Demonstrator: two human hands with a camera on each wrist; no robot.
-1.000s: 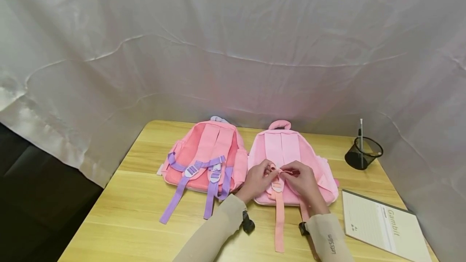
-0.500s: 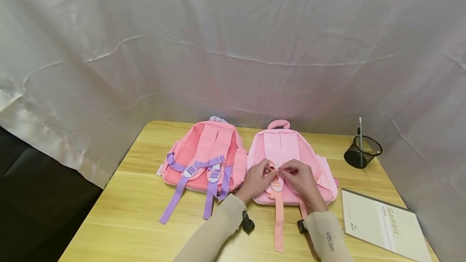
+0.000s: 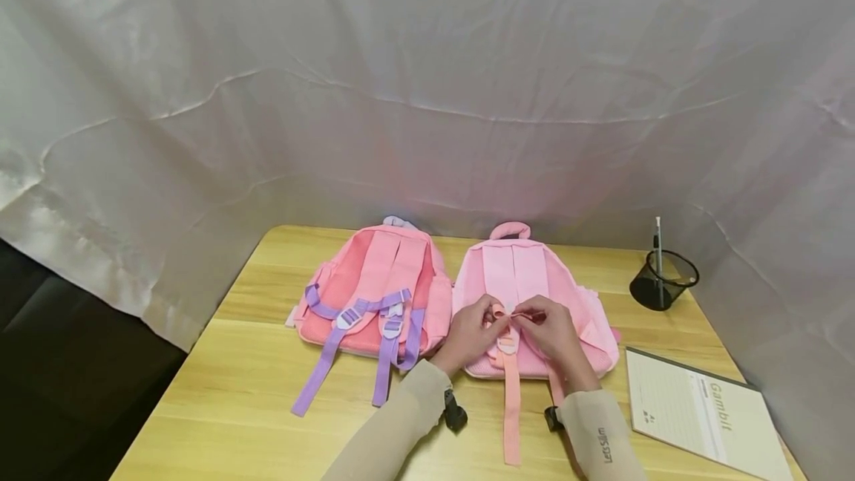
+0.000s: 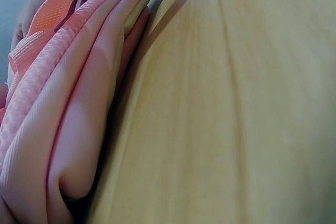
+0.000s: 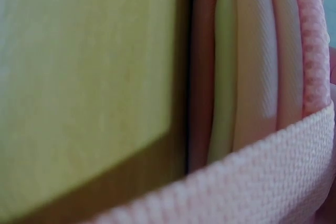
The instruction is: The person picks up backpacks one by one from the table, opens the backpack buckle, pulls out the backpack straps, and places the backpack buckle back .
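Note:
In the head view a light pink backpack [image 3: 574, 284] lies with its back panel and shoulder straps up. My left hand [image 3: 470, 332] pinches a loop of peach webbing strap [image 3: 499, 310] over its lower middle. Close by on the right, my right hand [image 3: 553, 331] pinches the same area of webbing, fingertips nearly meeting the left ones. A white buckle [image 3: 507, 344] sits just below, with a loose strap end [image 3: 512, 414] hanging onto the table. The left wrist view shows the backpack's edge [image 4: 84, 114] and peach webbing [image 4: 55, 9]. A blurred strap [image 5: 262, 166] crosses the right wrist view.
A coral backpack [image 3: 437, 303] with purple straps [image 3: 320, 377] lies to the left, against the light pink one. On the right of the wooden table [image 3: 220, 377] are a black mesh pen holder [image 3: 651, 291] and a notepad [image 3: 681, 399]. Grey curtain [image 3: 427, 154] surrounds the table's back and sides.
Both hands keep their pinch on the peach webbing, with only tiny finger movement. The whole head view has shifted slightly; the backpacks stay in place.

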